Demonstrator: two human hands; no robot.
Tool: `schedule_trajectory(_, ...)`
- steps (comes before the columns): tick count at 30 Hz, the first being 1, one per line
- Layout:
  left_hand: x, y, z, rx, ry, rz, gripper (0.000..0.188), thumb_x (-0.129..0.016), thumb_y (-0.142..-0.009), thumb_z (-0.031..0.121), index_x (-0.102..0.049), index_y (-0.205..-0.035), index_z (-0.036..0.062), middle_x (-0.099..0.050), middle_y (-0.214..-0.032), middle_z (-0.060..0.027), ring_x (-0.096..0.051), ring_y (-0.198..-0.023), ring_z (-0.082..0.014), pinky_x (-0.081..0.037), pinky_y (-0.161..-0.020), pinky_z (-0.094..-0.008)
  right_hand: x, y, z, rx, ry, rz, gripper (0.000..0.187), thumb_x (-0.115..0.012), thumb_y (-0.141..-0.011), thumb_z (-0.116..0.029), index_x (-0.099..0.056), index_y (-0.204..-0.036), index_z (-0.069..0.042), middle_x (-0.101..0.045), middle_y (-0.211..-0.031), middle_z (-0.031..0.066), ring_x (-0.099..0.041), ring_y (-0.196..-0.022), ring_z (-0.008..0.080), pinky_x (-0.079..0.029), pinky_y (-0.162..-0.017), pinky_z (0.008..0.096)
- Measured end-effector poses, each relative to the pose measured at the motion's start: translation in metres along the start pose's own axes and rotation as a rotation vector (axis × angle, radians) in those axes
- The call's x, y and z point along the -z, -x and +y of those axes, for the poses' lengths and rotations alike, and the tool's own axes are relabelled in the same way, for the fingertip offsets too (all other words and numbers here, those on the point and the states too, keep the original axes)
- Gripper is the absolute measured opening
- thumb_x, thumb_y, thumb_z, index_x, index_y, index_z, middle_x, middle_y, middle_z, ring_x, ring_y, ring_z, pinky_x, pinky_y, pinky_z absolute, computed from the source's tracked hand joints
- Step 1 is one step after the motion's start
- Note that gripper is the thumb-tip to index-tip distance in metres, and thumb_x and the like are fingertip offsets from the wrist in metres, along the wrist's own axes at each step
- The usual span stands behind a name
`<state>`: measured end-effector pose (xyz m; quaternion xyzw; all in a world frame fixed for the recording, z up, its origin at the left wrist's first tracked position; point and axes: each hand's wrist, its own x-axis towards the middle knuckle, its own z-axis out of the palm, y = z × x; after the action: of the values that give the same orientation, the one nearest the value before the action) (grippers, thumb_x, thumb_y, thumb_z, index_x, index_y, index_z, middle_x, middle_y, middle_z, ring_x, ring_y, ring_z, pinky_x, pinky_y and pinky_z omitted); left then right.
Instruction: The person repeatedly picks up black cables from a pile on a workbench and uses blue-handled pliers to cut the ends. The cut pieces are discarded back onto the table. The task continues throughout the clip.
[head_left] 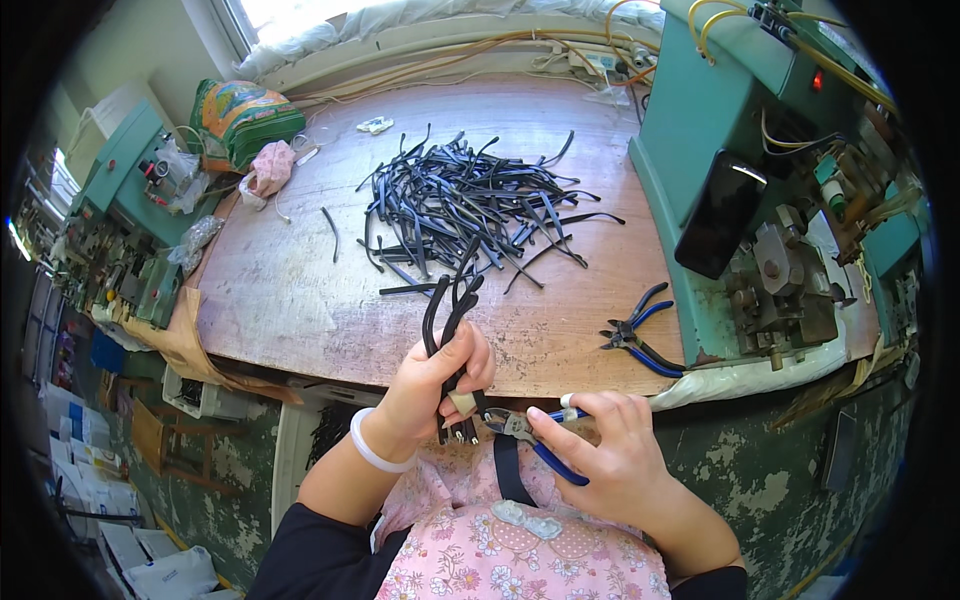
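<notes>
My left hand [440, 375] is closed round several black eyeglass temples [437, 312], their curved ends pointing up and their straight ends down, with pale tape on a finger. Blue-handled cutting pliers [550, 460] are gripped in my right hand [610, 455]. The pliers' jaws are at the lower ends of the held temples; whether they touch one, I cannot tell. Beyond my hands, a large tangled pile of black eyeglass temples [470, 200] lies on the worn wooden table [290, 300]. One single temple [331, 236] lies apart on the left.
A second pair of blue-and-black cutting pliers [640, 330] rests on the table at right. Beside it stands a green machine [665, 150] with a black phone [720, 215] against it. Another green machine [130, 190], a colourful bag [240, 120] and pink cloth [268, 170] are at left.
</notes>
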<state>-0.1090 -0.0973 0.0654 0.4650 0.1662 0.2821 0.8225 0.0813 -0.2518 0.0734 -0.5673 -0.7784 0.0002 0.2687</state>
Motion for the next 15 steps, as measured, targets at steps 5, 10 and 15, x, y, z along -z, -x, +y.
schedule_trajectory(5, -0.009, 0.006, -0.002, -0.122, -0.018, 0.098, 0.040, -0.042, -0.106, 0.041, -0.044, -0.080, 0.0110, -0.041, -0.062, 0.0003, -0.029, -0.039, -0.0045, -0.030, -0.033, -0.0201, -0.002, 0.004, 0.004, 0.009, -0.035, -0.002, 0.060, -0.077, -0.071, -0.022, -0.065, -0.130, -0.023, -0.053, -0.105, 0.0091, -0.054, -0.091, 0.0262, -0.045, -0.081, 0.0386)
schedule_trajectory(10, -0.033, 0.022, -0.030, -0.682, -0.154, 0.306, 0.042, -0.040, -0.105, 0.045, -0.044, -0.085, 0.0085, -0.048, -0.065, -0.0053, -0.036, -0.042, -0.0065, -0.034, -0.038, -0.0210, 0.001, 0.004, 0.003, -0.066, -0.164, 0.002, 0.066, -0.078, -0.065, -0.012, -0.065, -0.129, -0.019, -0.053, -0.103, 0.0099, -0.054, -0.085, 0.0261, -0.047, -0.073, 0.0359)
schedule_trajectory(15, -0.047, 0.021, -0.046, -0.904, -0.413, 0.459, 0.044, -0.034, -0.103, 0.052, -0.037, -0.086, 0.0115, -0.039, -0.065, -0.0006, -0.034, -0.042, -0.0075, -0.039, -0.040, -0.0209, 0.003, 0.000, -0.007, -0.136, -0.247, 0.026, 0.062, -0.079, -0.070, -0.019, -0.065, -0.130, -0.022, -0.054, -0.100, 0.0100, -0.056, -0.081, 0.0266, -0.048, -0.073, 0.0374)
